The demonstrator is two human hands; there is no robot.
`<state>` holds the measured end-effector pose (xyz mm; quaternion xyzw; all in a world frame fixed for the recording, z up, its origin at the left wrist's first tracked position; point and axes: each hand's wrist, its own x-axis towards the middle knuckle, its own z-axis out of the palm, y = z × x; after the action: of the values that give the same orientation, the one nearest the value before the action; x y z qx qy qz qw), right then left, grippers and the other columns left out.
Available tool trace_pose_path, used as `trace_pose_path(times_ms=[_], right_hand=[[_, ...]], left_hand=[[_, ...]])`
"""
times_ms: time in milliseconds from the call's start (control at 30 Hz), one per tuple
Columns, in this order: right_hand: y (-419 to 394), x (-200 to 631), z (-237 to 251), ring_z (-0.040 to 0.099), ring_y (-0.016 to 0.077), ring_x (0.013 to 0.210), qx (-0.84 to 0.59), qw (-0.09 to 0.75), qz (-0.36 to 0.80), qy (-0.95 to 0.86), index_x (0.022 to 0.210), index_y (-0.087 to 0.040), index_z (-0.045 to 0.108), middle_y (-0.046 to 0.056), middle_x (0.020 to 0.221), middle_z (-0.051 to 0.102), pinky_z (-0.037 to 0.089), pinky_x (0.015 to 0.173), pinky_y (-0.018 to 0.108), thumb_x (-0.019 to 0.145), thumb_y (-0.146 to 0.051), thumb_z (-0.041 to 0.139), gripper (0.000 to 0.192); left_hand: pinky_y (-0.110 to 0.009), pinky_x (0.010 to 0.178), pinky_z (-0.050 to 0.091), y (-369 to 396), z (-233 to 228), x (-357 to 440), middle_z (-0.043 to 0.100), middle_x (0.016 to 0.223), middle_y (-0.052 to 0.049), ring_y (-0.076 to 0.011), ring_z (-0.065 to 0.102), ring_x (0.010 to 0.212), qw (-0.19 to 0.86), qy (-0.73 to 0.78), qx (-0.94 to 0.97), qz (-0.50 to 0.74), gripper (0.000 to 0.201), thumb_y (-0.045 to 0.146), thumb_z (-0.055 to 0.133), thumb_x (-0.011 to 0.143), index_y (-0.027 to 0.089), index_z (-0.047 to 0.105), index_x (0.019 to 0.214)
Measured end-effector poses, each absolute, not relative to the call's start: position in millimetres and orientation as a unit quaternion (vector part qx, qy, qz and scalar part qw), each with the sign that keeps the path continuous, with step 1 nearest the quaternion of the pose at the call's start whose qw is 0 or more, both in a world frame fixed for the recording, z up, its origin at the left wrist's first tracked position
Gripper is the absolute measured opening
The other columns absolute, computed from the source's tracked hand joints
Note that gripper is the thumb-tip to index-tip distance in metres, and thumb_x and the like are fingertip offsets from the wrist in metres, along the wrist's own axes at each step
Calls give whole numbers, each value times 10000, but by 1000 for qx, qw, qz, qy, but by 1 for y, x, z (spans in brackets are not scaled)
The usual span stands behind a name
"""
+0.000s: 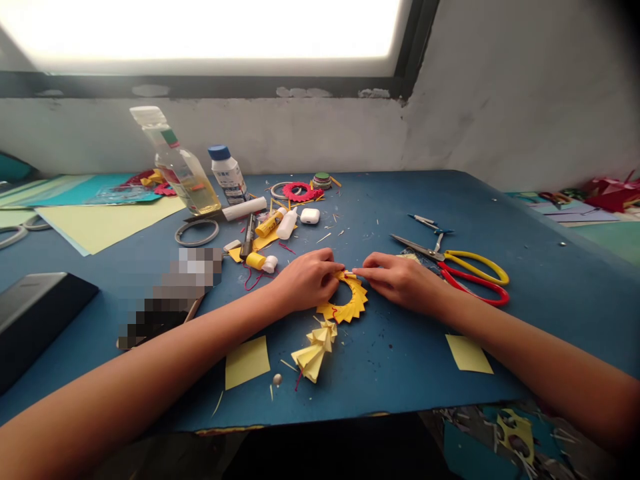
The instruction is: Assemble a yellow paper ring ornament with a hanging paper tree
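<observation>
A ring of folded yellow paper [356, 308] lies on the blue table. Closed on its upper left edge are the fingers of my left hand [315, 280]. My right hand [400, 280] comes in from the right, its fingers drawn together and the fingertips at the ring's top edge. Something small and pale is by those fingertips, too small to name. Below the ring lies a pale yellow folded-paper tassel [315, 350], with red thread [299, 381] at its lower end. A small round bead [277, 379] sits left of the tassel.
Scissors [465, 267] and a compass [430, 223] lie right. Yellow paper squares [247, 362] flank the work. Behind are a white glue bottle [287, 225], a white case [310, 216], a red paper ring [300, 192] and a tall clear bottle [187, 173]. A phone-like object [170, 300] lies left.
</observation>
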<state>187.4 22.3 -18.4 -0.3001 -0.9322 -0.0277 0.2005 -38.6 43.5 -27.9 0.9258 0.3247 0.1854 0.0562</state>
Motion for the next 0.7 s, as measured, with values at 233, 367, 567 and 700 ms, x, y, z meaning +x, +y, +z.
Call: trace_pose_path(times_ms=[233, 367, 567, 700], right_hand=[[27, 187, -27, 620, 166, 840, -265, 199, -18, -943, 1099, -160, 660, 107, 981, 648, 530, 732, 282, 917, -134, 392, 325], [27, 188, -22, 614, 150, 847, -257, 183, 23, -949, 1090, -177, 670, 101, 986, 645, 525, 748, 267, 897, -93, 384, 355], [26, 188, -16, 612, 143, 815, -261, 160, 60, -950, 1080, -174, 682, 97, 949, 643, 512, 732, 253, 901, -103, 378, 359], [27, 190, -16, 601, 133, 771, -257, 156, 69, -951, 1098, -171, 675, 93, 919, 636, 499, 696, 240, 896, -102, 380, 365]], left_hand=[[-270, 651, 445, 43, -28, -38, 568, 817, -53, -149, 550, 691, 55, 329, 925, 183, 328, 170, 438, 828, 175, 704, 1020], [-270, 658, 449, 43, -29, -38, 582, 820, -57, -151, 554, 699, 53, 332, 923, 187, 329, 168, 450, 823, 168, 705, 1032], [-265, 651, 448, 44, -29, -38, 579, 803, -54, -143, 547, 682, 50, 325, 925, 191, 324, 168, 454, 824, 166, 705, 1029], [-263, 642, 444, 43, -29, -38, 576, 796, -55, -139, 545, 670, 51, 326, 925, 189, 321, 169, 453, 824, 167, 709, 1019]])
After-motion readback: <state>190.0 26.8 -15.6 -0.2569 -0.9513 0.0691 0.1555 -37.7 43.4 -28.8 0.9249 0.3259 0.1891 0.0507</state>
